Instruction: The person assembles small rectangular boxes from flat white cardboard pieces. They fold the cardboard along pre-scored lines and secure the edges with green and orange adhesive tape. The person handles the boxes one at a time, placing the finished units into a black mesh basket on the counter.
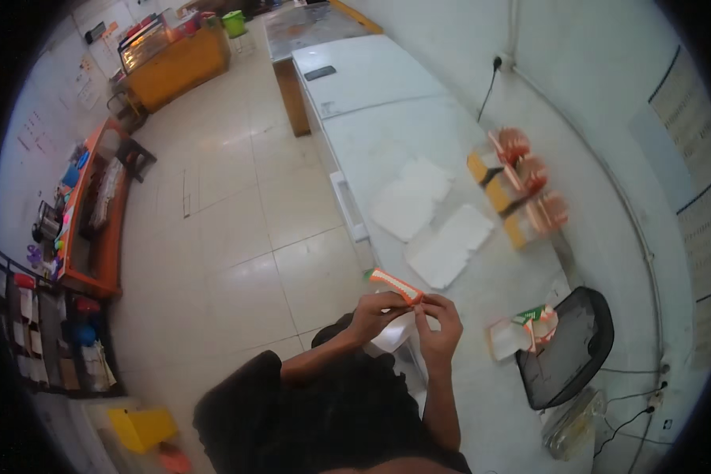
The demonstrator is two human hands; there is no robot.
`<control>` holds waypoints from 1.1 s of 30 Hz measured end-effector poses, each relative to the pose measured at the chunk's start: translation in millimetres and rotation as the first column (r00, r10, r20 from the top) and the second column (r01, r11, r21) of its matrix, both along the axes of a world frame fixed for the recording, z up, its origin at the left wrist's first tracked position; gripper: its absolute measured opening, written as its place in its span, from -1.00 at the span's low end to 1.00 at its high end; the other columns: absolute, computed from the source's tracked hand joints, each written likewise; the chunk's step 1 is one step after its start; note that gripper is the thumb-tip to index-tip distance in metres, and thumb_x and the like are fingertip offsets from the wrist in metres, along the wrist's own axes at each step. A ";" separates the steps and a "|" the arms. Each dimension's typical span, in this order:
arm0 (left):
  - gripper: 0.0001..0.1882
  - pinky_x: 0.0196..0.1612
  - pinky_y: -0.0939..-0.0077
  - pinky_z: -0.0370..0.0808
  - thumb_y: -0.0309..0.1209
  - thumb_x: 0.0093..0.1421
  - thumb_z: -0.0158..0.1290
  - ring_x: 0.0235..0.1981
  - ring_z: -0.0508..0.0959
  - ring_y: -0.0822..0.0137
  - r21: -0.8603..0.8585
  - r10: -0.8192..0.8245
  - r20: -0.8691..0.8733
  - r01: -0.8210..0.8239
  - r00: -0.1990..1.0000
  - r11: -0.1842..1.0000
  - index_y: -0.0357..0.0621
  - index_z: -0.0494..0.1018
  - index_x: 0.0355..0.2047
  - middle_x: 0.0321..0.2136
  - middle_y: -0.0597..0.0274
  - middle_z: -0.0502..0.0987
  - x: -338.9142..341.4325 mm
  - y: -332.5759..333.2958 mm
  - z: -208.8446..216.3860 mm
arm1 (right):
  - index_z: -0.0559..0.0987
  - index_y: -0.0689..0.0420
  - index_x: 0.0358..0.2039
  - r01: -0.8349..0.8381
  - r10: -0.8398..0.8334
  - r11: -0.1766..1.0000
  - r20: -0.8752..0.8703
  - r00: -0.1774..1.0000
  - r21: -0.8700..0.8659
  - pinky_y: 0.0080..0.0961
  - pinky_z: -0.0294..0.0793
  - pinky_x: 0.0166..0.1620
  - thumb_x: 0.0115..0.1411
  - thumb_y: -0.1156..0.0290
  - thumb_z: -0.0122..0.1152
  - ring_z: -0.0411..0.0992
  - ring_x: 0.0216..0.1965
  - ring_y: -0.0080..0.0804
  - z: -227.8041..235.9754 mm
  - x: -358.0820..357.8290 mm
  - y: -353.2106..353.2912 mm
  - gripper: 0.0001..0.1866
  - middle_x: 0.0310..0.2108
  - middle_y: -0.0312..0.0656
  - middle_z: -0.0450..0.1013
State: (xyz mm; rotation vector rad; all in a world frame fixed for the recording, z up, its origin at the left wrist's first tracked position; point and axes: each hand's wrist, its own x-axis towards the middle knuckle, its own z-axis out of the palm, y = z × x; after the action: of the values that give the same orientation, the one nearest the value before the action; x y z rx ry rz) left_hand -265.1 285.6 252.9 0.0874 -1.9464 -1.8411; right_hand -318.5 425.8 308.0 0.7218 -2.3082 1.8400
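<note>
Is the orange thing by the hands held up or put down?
Held up: the left hand and right hand grip the near end of the orange thing, while its green far end sticks out.

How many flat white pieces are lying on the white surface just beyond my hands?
2: one flat white piece nearer your right hand, and a second white piece farther along the white surface. More could be hidden stacked underneath.

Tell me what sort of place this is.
Probably a small food shop: a lit display case on a far counter, what looks like a white chest freezer used as worktop, and orange-and-white packaging being handled.
</note>
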 end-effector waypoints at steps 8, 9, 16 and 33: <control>-0.81 -0.26 0.51 0.53 -0.61 0.06 0.22 -0.33 0.62 0.31 -0.141 -0.029 0.074 0.039 0.997 0.989 -0.24 0.61 -0.26 -0.33 0.13 0.63 27.2 43.6 17.5 | 0.57 0.25 -0.46 0.113 -0.114 0.993 -0.036 0.993 -0.030 -0.37 0.50 -0.13 0.03 0.59 0.33 0.53 -0.21 -0.20 -0.6 34.1 47.1 -0.92 -0.26 -0.08 0.52; -0.81 -0.24 0.51 0.52 -0.63 0.06 0.21 -0.32 0.62 0.34 -0.241 -0.025 0.172 0.066 0.985 0.968 -0.26 0.61 -0.27 -0.34 0.13 0.64 28.6 46.6 26.6 | 0.57 0.25 -0.47 0.130 -0.131 0.991 -0.036 0.991 -0.039 -0.37 0.50 -0.13 0.04 0.58 0.33 0.52 -0.21 -0.21 1.0 36.9 52.4 -0.92 -0.26 -0.09 0.52; -0.86 -0.22 0.57 0.53 -0.63 0.05 0.22 -0.30 0.62 0.39 -0.250 -0.114 0.167 0.154 0.979 0.956 -0.33 0.59 -0.34 -0.33 0.14 0.64 29.6 74.7 30.4 | 0.58 0.24 -0.47 0.126 -0.136 0.981 -0.057 0.989 -0.144 -0.45 0.50 -0.16 0.01 0.63 0.33 0.52 -0.23 -0.28 4.5 51.3 92.7 -0.92 -0.21 -0.08 0.50; -0.83 -0.25 0.59 0.52 -0.57 0.11 0.22 -0.31 0.60 0.45 -0.079 -0.243 0.052 0.247 0.969 0.966 -0.27 0.62 -0.25 -0.33 0.16 0.65 42.6 114.4 35.7 | 0.58 0.23 -0.48 0.177 -0.179 0.960 0.013 0.984 -0.218 -0.49 0.49 -0.14 0.00 0.63 0.34 0.52 -0.22 -0.36 -2.2 73.7 128.1 -0.91 -0.21 -0.12 0.50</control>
State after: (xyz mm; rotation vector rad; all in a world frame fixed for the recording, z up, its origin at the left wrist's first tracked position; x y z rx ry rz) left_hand -222.5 400.1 288.6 -0.1493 -2.1431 -1.9187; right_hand -244.8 553.9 305.8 0.4730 -2.0455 1.9608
